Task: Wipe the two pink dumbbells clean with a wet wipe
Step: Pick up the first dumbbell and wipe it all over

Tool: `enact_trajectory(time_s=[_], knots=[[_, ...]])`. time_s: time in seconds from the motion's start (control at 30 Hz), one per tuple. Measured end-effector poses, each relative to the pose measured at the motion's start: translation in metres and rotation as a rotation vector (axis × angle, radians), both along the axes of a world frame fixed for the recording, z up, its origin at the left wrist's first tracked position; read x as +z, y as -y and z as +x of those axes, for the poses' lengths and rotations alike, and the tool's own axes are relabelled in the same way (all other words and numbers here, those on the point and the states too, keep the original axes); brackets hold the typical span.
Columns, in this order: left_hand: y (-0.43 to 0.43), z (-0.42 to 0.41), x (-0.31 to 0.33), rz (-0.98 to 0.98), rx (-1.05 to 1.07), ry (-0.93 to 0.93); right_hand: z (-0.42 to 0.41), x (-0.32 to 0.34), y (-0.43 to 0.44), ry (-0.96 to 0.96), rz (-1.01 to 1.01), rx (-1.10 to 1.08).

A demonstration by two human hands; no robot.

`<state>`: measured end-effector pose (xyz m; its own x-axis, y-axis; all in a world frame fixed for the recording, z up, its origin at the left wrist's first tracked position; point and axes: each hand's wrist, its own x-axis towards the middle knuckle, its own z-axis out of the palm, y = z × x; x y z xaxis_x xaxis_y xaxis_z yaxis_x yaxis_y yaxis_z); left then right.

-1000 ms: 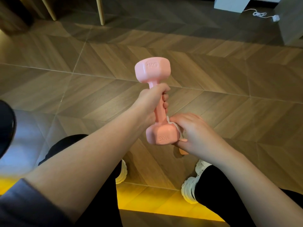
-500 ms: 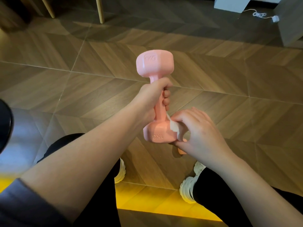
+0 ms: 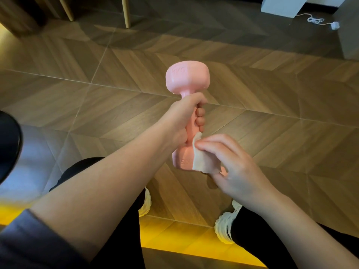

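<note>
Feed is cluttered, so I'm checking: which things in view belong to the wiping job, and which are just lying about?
In the job: pink dumbbell, gripped by left hand; wet wipe, held against it by right hand.
Lying about: white cable, wooden legs, white box.

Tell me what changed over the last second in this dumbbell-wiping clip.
The right hand drew the wet wipe round the lower head of the pink dumbbell, from its far right side onto the face toward the camera, so more wipe shows. Unchanged: the left hand keeps its grip on the handle, the dumbbell stays upright, and the right hand still pinches the wipe.
</note>
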<state>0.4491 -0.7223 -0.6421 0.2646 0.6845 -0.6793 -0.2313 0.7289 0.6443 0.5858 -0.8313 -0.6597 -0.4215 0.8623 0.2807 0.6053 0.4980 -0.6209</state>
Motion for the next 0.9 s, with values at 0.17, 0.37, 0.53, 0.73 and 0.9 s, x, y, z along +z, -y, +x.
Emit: enact_trajectory(time_s=[0.17,0.37,0.53,0.73,0.9], knots=[[-0.003,-0.003,0.002,0.023,0.008,0.016,0.005,0.0,-0.005,-0.002,-0.091,-0.066],[-0.001,-0.001,0.0,0.021,-0.012,-0.013,0.003,-0.001,-0.002,0.039,-0.096,-0.082],[0.0,-0.002,0.0,0.045,-0.037,-0.016,0.003,0.002,-0.003,0.04,-0.171,-0.11],[0.006,0.004,0.006,0.094,-0.164,0.05,0.002,-0.002,-0.006,0.214,-0.34,-0.102],[0.006,0.006,0.012,0.103,-0.168,0.093,0.004,-0.002,-0.003,0.22,-0.031,-0.208]])
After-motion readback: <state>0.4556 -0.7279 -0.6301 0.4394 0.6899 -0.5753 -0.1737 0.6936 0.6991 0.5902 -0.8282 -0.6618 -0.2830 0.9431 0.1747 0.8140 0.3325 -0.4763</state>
